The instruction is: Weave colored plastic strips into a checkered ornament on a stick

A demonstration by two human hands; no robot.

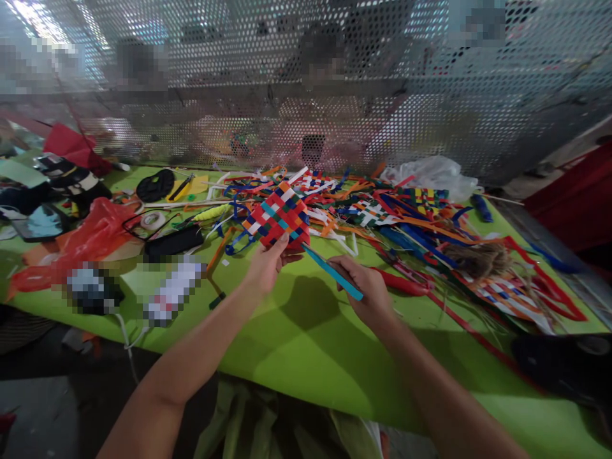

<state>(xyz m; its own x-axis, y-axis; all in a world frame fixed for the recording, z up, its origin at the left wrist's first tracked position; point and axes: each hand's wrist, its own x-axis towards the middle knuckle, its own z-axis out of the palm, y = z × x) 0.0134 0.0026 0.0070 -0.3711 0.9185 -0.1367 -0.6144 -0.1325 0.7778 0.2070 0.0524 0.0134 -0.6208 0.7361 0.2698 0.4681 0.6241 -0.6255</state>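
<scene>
Some things are hard to see here. The far side is a gray screen full of little holes (268, 121), and the shapes behind it are too blurry to name. Blocky squares hide parts of the left side, so the dark lump (93, 290) and the pale flat thing (174, 290) near the left edge of the green table (306, 376) are hard to tell. The woven piece (282, 217) is up above the middle of the table, held in the left hand (268, 271). It is a tilted square of flat strips crossing over and under, in red, blue, white, orange, green and light blue. The left thumb lies on its front, pinching its near corner, and most of the other fingers are hidden behind it. The right hand (361, 287) has its fingers curled closed around a bright blue strip (348, 284) that points to that corner. I can't tell if another thing is tucked in those fingers. A messy pile of colored strips (411, 223) lies farther off to the right.
</scene>
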